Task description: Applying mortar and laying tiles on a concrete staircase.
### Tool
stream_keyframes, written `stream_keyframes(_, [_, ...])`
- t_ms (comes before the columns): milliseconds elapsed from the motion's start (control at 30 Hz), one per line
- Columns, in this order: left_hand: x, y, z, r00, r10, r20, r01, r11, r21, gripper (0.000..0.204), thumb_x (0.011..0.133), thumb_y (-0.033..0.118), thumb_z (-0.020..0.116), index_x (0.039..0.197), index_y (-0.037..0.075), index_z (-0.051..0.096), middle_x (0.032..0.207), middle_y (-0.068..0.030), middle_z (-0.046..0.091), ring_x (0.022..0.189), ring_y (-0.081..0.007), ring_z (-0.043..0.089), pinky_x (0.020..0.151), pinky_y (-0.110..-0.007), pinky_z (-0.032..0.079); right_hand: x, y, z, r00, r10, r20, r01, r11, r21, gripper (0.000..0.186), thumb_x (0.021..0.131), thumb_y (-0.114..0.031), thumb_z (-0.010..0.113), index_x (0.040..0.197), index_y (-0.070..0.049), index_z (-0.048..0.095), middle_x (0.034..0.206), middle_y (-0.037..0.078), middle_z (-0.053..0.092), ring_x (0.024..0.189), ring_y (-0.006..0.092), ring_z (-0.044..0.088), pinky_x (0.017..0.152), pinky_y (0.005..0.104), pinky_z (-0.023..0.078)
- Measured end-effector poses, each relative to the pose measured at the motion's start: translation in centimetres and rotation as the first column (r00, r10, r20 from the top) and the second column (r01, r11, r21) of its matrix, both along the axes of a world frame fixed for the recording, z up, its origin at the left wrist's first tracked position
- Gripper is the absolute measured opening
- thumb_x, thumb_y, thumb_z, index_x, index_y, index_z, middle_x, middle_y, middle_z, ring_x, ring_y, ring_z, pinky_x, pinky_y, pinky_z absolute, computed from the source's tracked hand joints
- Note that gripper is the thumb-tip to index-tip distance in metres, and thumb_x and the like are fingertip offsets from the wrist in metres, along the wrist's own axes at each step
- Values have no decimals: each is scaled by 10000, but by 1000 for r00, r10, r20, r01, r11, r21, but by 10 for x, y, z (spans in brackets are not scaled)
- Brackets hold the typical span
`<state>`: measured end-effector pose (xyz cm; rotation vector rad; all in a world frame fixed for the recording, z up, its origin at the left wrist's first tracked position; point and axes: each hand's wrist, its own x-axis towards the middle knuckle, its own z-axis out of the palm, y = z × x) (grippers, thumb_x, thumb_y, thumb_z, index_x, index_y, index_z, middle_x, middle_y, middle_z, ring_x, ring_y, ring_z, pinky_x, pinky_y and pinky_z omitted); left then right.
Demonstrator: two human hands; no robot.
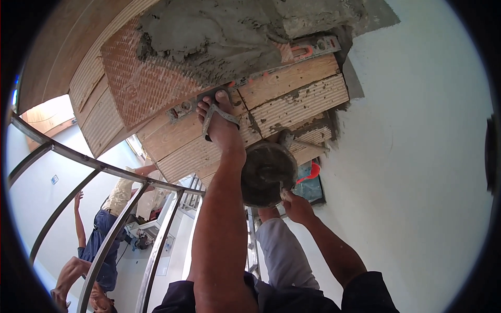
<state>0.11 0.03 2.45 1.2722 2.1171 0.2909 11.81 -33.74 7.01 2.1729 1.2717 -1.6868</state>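
Right hand (298, 208), just below the centre of the frame, is closed on the near rim of a dark, round bowl (266, 169) with grey residue inside. The left hand is out of sight, so I cannot tell how it is held. Up and left of the bowl, a sandalled foot (224, 133) rests on the wood-coloured steps (292, 81). Wet grey mortar (209, 34) spreads across the top of the frame, with a long level (326, 44) along its lower edge. A metal railing (99, 165) curves through the left side; beyond it is another person (107, 227).
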Motion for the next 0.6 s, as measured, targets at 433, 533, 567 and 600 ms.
stream_keyframes(433, [0,1,3,1000,-15,8,14,999,49,892,1124,620,230,1610,-125,287,1700,-338,249,1611,-439,195,1337,-457,129,-95,12,26,401,-913,-81,761,381,-525,313,1052,-348,606,1265,-119,618,750,68,601,516,172,574,435,340,471])
stream_keyframes(533, [2,1,1,1000,-8,2,8,999,46,886,1126,613,232,1604,-130,296,1693,-344,261,1607,-449,199,1335,-464,131,-110,14,-25,174,-985,17,779,127,-614,281,1034,-367,622,1151,-112,616,754,71,610,543,195,595,453,360,496])
stream_keyframes(567, [2,1,1,1000,-7,3,6,999,42,883,1126,611,234,1602,-130,300,1691,-345,265,1604,-452,204,1334,-466,133,-112,18,-46,-6,-981,193,773,-127,-622,283,1013,-389,651,1103,-123,617,762,79,624,562,210,610,478,365,517])
stream_keyframes(600, [2,1,0,1000,0,3,0,999,40,880,1126,608,236,1600,-130,305,1688,-347,270,1602,-454,209,1333,-469,135,-113,21,-65,-56,-984,171,751,-155,-642,271,1011,-381,657,1090,-124,617,763,79,624,561,209,609,478,366,518])
